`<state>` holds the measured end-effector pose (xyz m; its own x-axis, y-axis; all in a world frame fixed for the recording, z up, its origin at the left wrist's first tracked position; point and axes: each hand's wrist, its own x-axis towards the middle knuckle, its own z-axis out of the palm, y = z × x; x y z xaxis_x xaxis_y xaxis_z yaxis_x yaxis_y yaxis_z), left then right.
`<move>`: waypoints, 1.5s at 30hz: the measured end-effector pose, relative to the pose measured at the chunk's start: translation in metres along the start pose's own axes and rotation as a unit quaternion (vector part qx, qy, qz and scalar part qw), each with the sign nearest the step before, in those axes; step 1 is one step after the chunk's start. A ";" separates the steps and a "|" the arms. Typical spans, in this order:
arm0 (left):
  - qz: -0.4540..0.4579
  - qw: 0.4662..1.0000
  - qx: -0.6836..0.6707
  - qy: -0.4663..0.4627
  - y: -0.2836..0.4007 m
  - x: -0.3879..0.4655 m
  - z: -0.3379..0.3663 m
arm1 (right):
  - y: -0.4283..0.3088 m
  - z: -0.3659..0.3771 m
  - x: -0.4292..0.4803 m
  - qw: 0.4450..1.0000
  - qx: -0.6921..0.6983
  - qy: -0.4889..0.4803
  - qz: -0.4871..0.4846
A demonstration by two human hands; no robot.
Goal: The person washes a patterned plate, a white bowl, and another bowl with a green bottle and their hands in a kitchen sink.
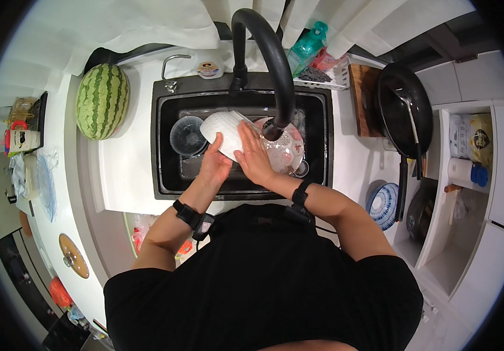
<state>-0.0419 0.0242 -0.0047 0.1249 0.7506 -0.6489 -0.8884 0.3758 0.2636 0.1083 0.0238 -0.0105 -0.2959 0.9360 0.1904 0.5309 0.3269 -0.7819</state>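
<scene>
Over a black sink (pixel 155 171), a white textured bowl (pixel 222 130) is tilted on its side between my two hands. My left hand (pixel 215 163) grips its lower rim, thumb on the outer wall. My right hand (pixel 254 153) lies with fingers stretched along the bowl's other side; both hands look wet. Beneath, a plate with a pink floral pattern (pixel 288 151) sits in the sink to the right, partly hidden by the black faucet (pixel 283 74). A dark ribbed bowl (pixel 187 137) rests in the sink's left part.
A watermelon (pixel 102 102) lies on the counter at left. Behind the sink's right corner stands a white basket (pixel 342 77) with a green bottle (pixel 308 48). To the right are a wooden cutting board (pixel 363 101), a black frying pan (pixel 403 114) and a blue-and-white bowl (pixel 383 206).
</scene>
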 end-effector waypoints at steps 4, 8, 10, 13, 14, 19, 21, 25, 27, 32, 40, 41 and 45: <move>0.007 0.998 0.058 -0.006 -0.013 -0.016 -0.003 | 0.000 -0.010 0.032 0.982 -0.032 -0.100 -0.157; -0.026 0.995 0.097 0.000 -0.014 -0.022 -0.014 | 0.011 -0.007 0.043 0.969 -0.005 -0.153 -0.191; -0.039 0.993 0.113 -0.009 -0.015 -0.026 -0.018 | 0.025 0.003 0.051 0.976 0.024 -0.199 -0.088; -0.057 0.989 0.132 -0.018 -0.013 -0.035 -0.007 | 0.087 0.023 0.054 0.958 0.156 -0.204 0.123; -0.067 0.984 0.165 -0.016 -0.010 -0.040 0.005 | 0.145 0.027 0.052 0.958 0.182 -0.162 0.154; -0.042 0.974 0.219 -0.030 0.010 -0.038 -0.004 | 0.121 -0.019 0.099 0.967 0.246 0.066 0.030; -0.031 0.979 0.201 -0.016 0.004 -0.031 -0.004 | 0.106 -0.037 0.109 0.991 0.100 0.006 -0.090; -0.036 0.974 0.221 -0.018 0.000 -0.023 -0.002 | 0.102 -0.042 0.108 0.992 0.105 -0.021 -0.066; -0.036 0.972 0.229 -0.026 -0.003 -0.019 0.001 | 0.109 -0.039 0.105 0.981 0.184 -0.059 -0.036; -0.046 0.970 0.235 -0.040 -0.014 -0.009 0.002 | 0.097 -0.040 0.081 0.961 0.259 -0.087 0.043; -0.062 0.967 0.237 -0.071 -0.035 0.007 0.007 | 0.041 -0.053 0.038 0.690 0.647 -0.059 0.319; -0.062 0.967 0.237 -0.071 -0.036 0.007 0.006 | 0.038 -0.053 0.037 0.691 0.646 -0.059 0.319; -0.066 0.968 0.235 -0.054 -0.036 0.005 0.010 | 0.038 -0.050 0.034 0.883 0.398 -0.117 0.221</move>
<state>-0.0053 0.0197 -0.0103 0.2921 0.7219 -0.6273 -0.5649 0.6595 0.4959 0.1580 0.0742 -0.0038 -0.4044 0.8665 -0.2925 -0.0630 -0.3455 -0.9363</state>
